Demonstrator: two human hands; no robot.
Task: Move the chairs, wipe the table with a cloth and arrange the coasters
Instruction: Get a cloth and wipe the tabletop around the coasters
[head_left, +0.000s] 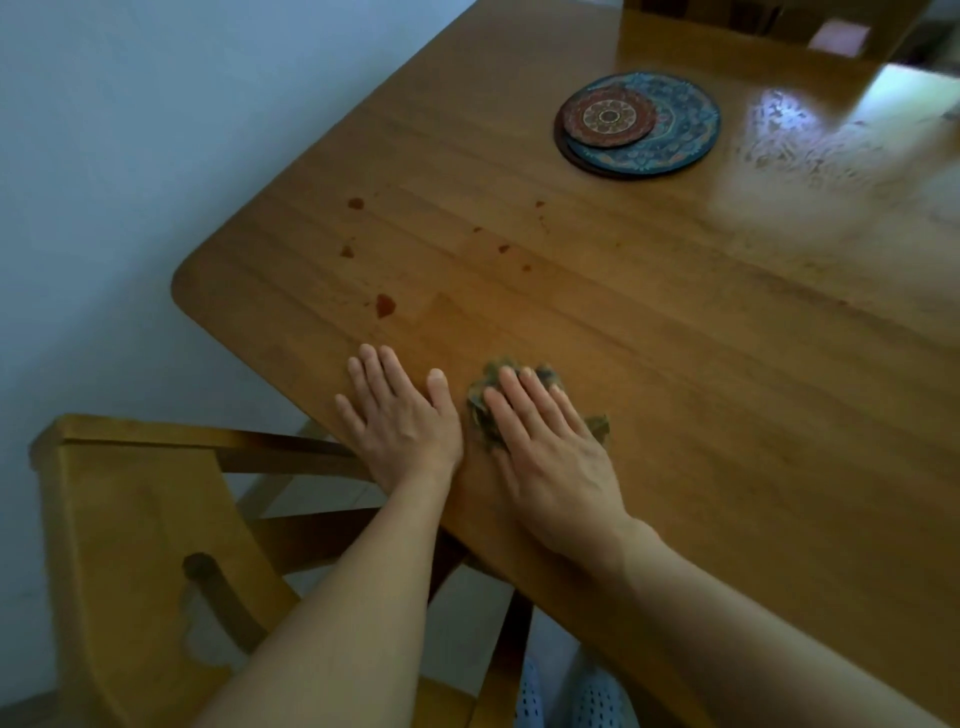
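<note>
My right hand (550, 447) lies flat on a crumpled dark cloth (480, 415) near the front edge of the wooden table (675, 338), pressing it down. Just left of it, my left hand (402, 415) rests flat on the bare wood, fingers spread, holding nothing. Several reddish stains (384, 305) dot the table toward its left corner. A stack of round patterned coasters (638, 123), small reddish ones overlapping a large blue one, sits at the far middle of the table.
A wooden chair (140, 545) stands at the lower left, its back close to the table's corner. Another chair (769, 26) is at the far side. A pale wall runs along the left. Bright glare covers the table's right part.
</note>
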